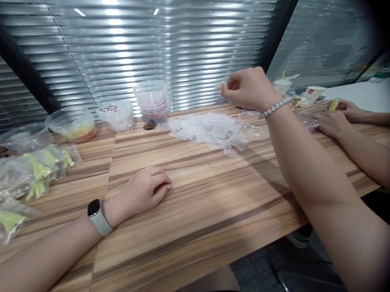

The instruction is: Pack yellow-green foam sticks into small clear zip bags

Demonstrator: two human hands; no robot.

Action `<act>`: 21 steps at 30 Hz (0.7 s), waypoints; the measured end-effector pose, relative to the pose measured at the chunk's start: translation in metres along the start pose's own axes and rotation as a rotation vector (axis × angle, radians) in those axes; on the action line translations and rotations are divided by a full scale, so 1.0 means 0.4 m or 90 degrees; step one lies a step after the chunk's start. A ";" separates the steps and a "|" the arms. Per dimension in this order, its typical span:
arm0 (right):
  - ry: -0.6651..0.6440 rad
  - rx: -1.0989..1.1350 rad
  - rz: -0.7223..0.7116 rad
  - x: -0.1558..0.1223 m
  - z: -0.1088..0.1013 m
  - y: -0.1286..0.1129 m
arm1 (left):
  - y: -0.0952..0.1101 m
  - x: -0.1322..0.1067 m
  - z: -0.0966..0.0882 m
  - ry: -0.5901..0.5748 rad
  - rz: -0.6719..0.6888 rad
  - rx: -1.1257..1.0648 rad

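Observation:
My left hand [144,191] rests on the wooden table [195,211], fingers curled loosely under, nothing visible in it; a white watch sits on that wrist. My right hand [248,89] is raised above the table's far side, fingers pinched on a small pale thing I cannot make out. A bead bracelet circles that wrist. Below and left of it lies a heap of small clear plastic bags [207,130], with a clear round lid [254,128] beside it.
Clear tubs stand along the back: one with coloured contents [74,124], a stacked pair [152,101], a smaller one [117,117]. Bagged yellow-green pieces [17,183] lie at left. Another person's hands [335,119] rest on the table at right, near cups [311,94].

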State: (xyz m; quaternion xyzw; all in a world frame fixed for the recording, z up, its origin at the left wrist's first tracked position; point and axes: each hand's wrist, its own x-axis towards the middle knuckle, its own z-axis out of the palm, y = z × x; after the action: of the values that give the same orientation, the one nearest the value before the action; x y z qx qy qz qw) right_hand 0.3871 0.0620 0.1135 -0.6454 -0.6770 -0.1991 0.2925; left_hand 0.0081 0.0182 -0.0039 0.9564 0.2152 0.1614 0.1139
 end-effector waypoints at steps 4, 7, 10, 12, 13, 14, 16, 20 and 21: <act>-0.133 0.411 -0.047 -0.052 0.067 -0.220 | 0.001 0.000 0.000 0.004 0.006 0.004; -0.362 0.684 0.000 -0.130 0.174 -0.324 | 0.004 0.002 -0.003 0.005 0.009 0.009; -0.518 0.818 0.069 -0.200 0.262 -0.367 | 0.007 0.003 -0.006 0.008 0.003 0.026; -0.534 0.873 0.099 -0.225 0.293 -0.370 | 0.011 0.000 -0.008 0.007 0.008 0.032; -0.528 0.893 0.111 -0.231 0.302 -0.368 | 0.012 -0.003 -0.008 0.012 0.011 0.029; -0.518 0.908 0.119 -0.233 0.308 -0.365 | 0.012 -0.008 -0.009 0.022 0.010 0.019; -0.504 0.920 0.129 -0.233 0.315 -0.361 | 0.003 -0.018 -0.011 0.051 -0.010 -0.016; -0.454 0.807 0.054 -0.240 0.314 -0.373 | -0.083 -0.015 -0.022 0.132 -0.137 -0.054; -0.398 0.749 0.001 -0.243 0.312 -0.380 | -0.116 -0.001 -0.026 0.155 -0.190 -0.047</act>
State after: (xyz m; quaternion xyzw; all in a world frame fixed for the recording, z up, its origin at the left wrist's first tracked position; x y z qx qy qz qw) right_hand 0.2188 0.0557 -0.0270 -0.4063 -0.7251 0.4002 0.3861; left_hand -0.0134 0.0606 -0.0079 0.8824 0.3608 0.2648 0.1451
